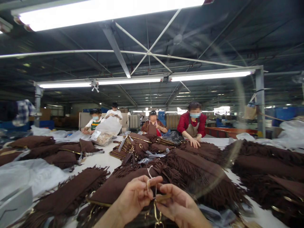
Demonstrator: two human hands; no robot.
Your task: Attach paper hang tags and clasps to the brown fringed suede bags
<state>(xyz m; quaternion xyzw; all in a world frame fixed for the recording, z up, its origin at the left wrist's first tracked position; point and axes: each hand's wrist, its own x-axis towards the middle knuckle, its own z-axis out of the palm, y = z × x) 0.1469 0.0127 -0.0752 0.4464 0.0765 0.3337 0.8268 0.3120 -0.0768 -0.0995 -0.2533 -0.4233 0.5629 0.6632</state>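
Gold clasp (155,212) vert., ring (159,224) dn, below wht cord (147,185).

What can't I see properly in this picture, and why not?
All in the head view:
- White string: partly hidden by the left hand's fingers.
- Whatever the right hand pinches: its own fingers cover it.
- Gold clasp: the part hanging below runs off the bottom edge.
- Checked sleeve, far left: blurred, and its wearer can't be made out.
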